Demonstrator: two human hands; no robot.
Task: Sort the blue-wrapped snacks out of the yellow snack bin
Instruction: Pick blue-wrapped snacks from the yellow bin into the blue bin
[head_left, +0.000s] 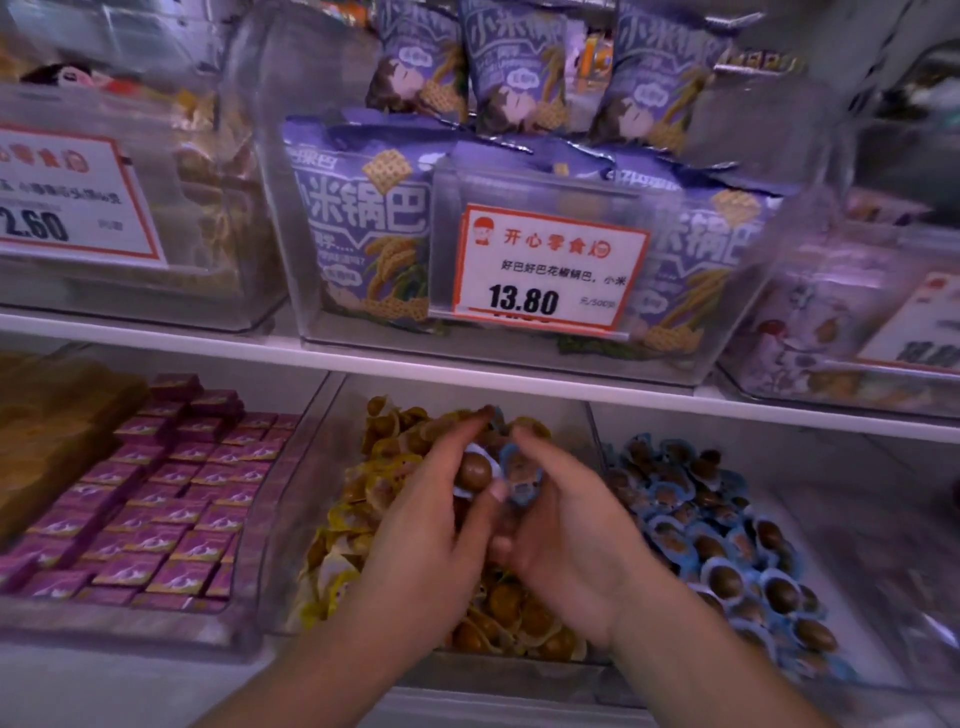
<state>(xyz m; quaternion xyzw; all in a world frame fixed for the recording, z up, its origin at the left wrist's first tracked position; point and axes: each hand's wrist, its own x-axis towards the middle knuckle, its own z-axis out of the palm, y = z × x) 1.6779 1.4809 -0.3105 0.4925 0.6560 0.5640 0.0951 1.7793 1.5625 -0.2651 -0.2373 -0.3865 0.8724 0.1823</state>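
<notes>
Centrally, on the lower shelf, a clear bin (332, 415) holds a heap of yellow-wrapped round snacks (358, 499), and both hands meet above it. The left hand (431, 525) curls its fingers and thumb around a blue-wrapped snack (474, 472) with a brown ball showing; the right hand (566, 519) pinches a second blue-wrapped piece (521, 475) just beside it, the two pieces nearly touching. To the right, a neighbouring clear bin (810, 519) holds many blue-wrapped snacks (727, 535), with bare floor along its far right side. To the left, a bin of purple square packets (171, 499) lies in neat rows. The white shelf edge (208, 340) runs across just above the hands, leaving little headroom. Above it stands a clear box (727, 358) of purple rice-crisp bags (363, 228) with a price card (548, 267) reading 13.80.
</notes>
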